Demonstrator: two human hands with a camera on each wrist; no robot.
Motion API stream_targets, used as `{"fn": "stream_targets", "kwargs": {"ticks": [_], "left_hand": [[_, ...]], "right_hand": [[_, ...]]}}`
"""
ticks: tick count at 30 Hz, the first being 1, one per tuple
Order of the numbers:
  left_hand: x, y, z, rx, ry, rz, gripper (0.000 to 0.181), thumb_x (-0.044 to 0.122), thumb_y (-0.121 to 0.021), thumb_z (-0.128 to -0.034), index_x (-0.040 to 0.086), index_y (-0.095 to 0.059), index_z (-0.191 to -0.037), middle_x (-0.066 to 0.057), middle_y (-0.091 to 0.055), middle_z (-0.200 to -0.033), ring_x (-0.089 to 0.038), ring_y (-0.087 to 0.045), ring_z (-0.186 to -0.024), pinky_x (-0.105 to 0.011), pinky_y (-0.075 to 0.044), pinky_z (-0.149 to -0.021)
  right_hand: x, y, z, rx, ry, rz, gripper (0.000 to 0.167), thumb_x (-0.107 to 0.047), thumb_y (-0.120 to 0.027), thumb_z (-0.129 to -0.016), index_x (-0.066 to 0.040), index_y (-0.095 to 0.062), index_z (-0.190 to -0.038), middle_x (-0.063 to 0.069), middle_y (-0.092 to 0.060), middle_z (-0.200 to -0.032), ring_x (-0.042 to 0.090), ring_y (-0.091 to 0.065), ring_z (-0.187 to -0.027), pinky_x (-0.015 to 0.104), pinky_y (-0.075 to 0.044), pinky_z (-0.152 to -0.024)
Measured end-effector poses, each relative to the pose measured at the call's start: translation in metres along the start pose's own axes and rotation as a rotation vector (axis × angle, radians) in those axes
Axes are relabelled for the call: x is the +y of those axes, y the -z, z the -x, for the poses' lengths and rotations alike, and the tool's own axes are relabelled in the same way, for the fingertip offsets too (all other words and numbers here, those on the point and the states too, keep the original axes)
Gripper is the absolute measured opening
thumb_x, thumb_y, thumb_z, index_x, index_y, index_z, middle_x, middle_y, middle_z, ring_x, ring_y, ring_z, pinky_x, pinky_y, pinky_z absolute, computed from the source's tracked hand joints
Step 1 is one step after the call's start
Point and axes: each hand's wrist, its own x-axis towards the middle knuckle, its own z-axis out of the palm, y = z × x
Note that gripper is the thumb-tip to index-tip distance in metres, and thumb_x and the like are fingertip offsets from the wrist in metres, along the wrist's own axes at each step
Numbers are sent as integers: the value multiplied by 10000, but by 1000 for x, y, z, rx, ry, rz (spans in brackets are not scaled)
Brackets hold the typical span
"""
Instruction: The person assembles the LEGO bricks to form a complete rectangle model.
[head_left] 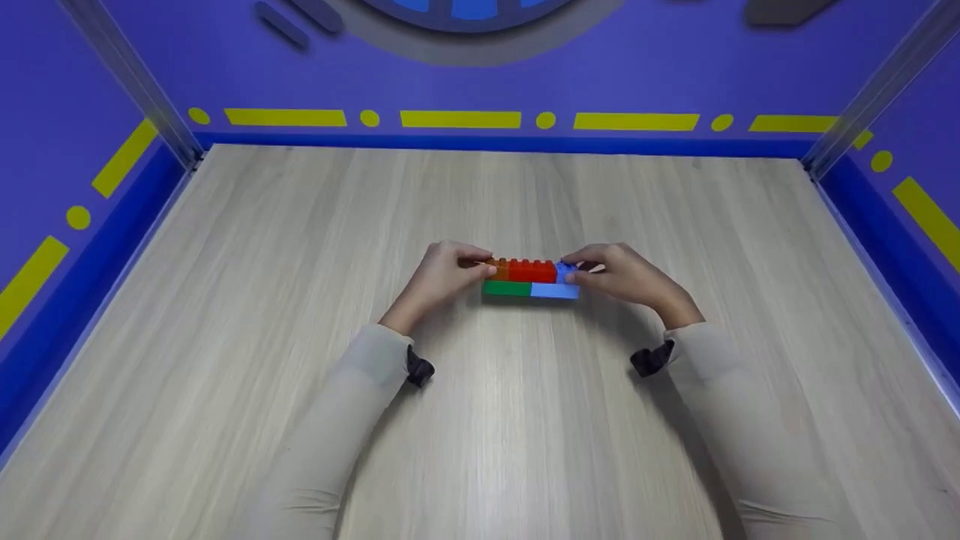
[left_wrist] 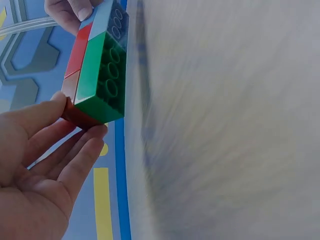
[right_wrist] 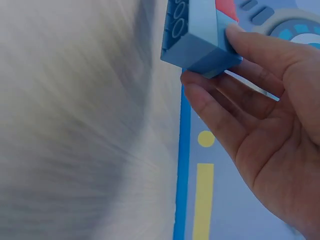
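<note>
Between both hands is a two-layer block of toy building bricks, held raised off the table. Its lower layer joins a green brick [head_left: 507,288] and a light blue brick [head_left: 554,291]; hollow undersides show in the left wrist view. On top sit an orange-brown brick [head_left: 501,274], a red brick [head_left: 532,271] in the middle and a blue brick [head_left: 562,271]. My left hand [head_left: 448,274] pinches the orange-brown end between thumb and fingers. At the opposite end my right hand [head_left: 621,274] pinches the blue brick, partly covering it.
A wood-grain table [head_left: 480,420] lies under the hands. Blue-purple panels with yellow dashes [head_left: 460,119] wall in its back and sides. Each sleeved wrist wears a small black camera [head_left: 420,367].
</note>
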Motion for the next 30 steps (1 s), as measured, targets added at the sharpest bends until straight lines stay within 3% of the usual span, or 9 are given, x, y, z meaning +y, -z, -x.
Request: {"fn": "stream_targets", "kwargs": {"ticks": [7, 12, 23, 30], "left_hand": [[1, -5, -8, 98, 64, 34, 281, 221, -702, -882, 68, -727, -1115, -76, -718, -1113, -193, -645, -1084, -314, -502, -942], [1, -9, -13, 135, 94, 54, 251, 217, -706, -878, 72, -743, -1079, -74, -726, -1086, -171, -662, -1038, -283, -533, -870], [-3, -15, -21, 170, 194, 70, 233, 242, -722, -858, 108, -759, -1045, -42, -733, -1068, -137, -641, -978, -240, -528, -820], [-3, -14, -29, 162, 220, 56, 221, 238, -718, -865, 101, -763, -1032, -42, -735, -1057, -123, -639, -971, -248, -523, -817]], "right_hand": [[3, -3, -7, 63, -71, -15, 385, -246, -615, -943, -58, -622, -1279, 145, -634, -1257, 282, -588, -1128, 463, -469, -986], [4, -4, -11, 103, -111, -22, 385, -245, -593, -957, -51, -612, -1289, 158, -624, -1266, 290, -563, -1140, 458, -465, -976], [10, -9, -21, 135, -181, -78, 398, -284, -579, -964, -49, -616, -1283, 152, -590, -1325, 287, -511, -1249, 462, -397, -1057], [12, -9, -29, 154, -216, -82, 404, -299, -570, -969, -41, -619, -1276, 151, -590, -1327, 291, -488, -1289, 455, -369, -1086]]}}
